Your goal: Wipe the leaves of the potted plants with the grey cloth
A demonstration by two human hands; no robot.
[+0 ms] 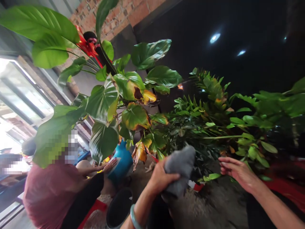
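Note:
My left hand [160,178] is wrapped round a grey cloth [181,167], which is bunched up and stands above my thumb and fingers. A pale green bangle [134,217] sits on that wrist. To the right, my right hand [234,171] reaches in at the lower edge of a leafy green plant [254,149]. Its fingers are drawn together at the tips, and whatever they pinch, if anything, is too small to make out. A narrow green leaf [212,176] hangs just left of those fingertips. Dark slender foliage [186,135] fills the space beyond both hands.
A tall broad-leaved plant [105,105] with browned, yellow-edged leaves rises ahead, a red ribbon [87,46] behind it. At left, a person in a pink shirt [52,194] touches a blue vase [122,162]. A black bucket [119,206] stands below. A dark glossy wall [202,31] lies behind.

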